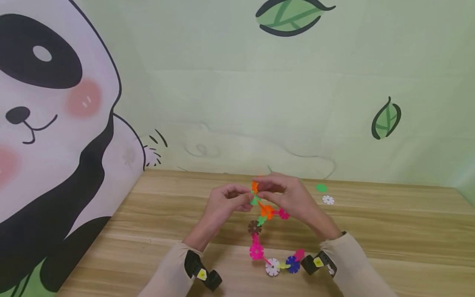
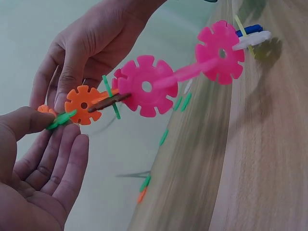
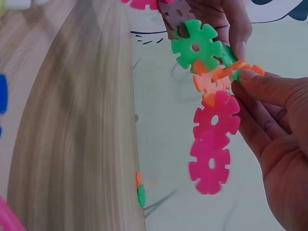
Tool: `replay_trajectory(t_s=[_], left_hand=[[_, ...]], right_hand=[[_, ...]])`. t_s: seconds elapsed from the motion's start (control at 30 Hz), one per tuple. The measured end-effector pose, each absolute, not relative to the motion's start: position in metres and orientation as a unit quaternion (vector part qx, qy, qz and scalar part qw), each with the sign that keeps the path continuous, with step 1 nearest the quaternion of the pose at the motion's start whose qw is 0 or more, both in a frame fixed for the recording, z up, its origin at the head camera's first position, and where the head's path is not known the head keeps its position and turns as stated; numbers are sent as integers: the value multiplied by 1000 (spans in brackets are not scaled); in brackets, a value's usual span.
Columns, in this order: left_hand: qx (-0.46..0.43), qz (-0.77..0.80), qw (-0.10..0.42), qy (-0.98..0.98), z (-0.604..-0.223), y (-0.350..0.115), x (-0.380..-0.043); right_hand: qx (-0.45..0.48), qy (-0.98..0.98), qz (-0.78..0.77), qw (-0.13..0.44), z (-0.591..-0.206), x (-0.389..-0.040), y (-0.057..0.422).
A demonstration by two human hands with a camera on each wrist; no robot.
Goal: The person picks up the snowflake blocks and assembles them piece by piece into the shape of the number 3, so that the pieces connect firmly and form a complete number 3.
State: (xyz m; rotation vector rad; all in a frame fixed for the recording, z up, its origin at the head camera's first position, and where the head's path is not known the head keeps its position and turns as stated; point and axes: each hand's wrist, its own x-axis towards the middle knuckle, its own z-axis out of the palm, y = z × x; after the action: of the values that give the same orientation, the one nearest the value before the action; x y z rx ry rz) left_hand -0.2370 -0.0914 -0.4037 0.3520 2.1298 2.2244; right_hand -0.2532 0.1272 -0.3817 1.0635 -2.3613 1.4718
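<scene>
My left hand (image 1: pixel 227 201) pinches a green snowflake disc (image 2: pixel 61 119) between thumb and fingers. Close against it, my right hand (image 1: pixel 288 196) pinches an orange snowflake disc (image 1: pixel 255 186) that meets the green one. From these pieces a chain of slotted discs hangs toward me: an orange disc (image 2: pixel 83 105), a green disc (image 3: pixel 196 46), a brown disc (image 1: pixel 254 227), a pink disc (image 1: pixel 256 251), a white disc (image 1: pixel 272 267) and a blue disc (image 1: pixel 292 264). Joined pink discs (image 3: pixel 215 119) branch off below my right hand. Fingertips partly hide the joint between the pinched pieces.
On the wooden table (image 1: pixel 167 218), a loose green disc (image 1: pixel 321 188) and a loose white disc (image 1: pixel 328 200) lie beyond my right hand. Behind the table's back edge stands a pale green backdrop (image 1: pixel 222 103) with a panda and leaves. Each wrist wears a black camera strap.
</scene>
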Motion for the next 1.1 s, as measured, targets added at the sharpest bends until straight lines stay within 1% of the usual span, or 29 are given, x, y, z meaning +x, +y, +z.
replay_trajectory(t_s=[0.23, 0.43, 0.63, 0.83, 1.1], left_hand=[[116, 709, 18, 696, -402, -93, -238], [123, 698, 27, 705, -402, -95, -238], [134, 696, 37, 705, -401, -95, -238], [136, 694, 38, 707, -401, -96, -237], [149, 689, 46, 708, -402, -98, -238]], right_hand=[[352, -793, 492, 71, -379, -252, 126], [347, -796, 493, 57, -377, -254, 128], [301, -805, 508, 66, -373, -260, 140], [264, -822, 494, 102, -370, -282, 159], [191, -888, 411, 85, -381, -317, 184]])
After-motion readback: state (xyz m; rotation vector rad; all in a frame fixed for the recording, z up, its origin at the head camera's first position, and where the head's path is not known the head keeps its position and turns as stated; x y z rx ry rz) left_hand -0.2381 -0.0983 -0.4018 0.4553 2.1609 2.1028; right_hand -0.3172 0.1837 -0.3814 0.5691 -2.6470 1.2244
